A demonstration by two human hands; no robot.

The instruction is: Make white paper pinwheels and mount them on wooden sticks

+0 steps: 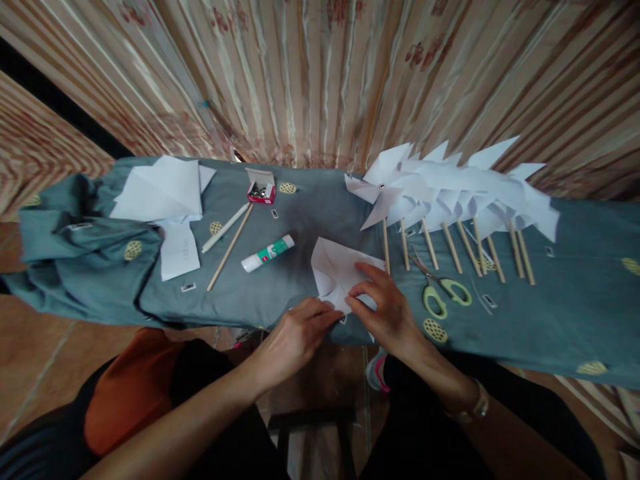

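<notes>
A white sheet of paper (345, 263), with its near part curled over, lies at the table's front edge between my hands. My left hand (303, 327) is closed, pinching the paper's near left corner between thumb and fingers. From the right, my right hand (383, 303) grips the sheet with thumb and index finger almost at the same spot, while other fingers rest on top of it. Just left of the paper is a glue stick (269, 253) with a green label. Scissors (440, 293) with light green handles lie to the right of my right hand.
Several white paper pinwheels (425, 190) on wooden sticks overlap at the right. A stack of white paper (163, 190) sits at the left. Nearer are a wooden stick (230, 247), a white pen-like rod (225, 228) and an open red box (261, 192) of small metal pieces. Grey-green cloth (300, 207) covers the table.
</notes>
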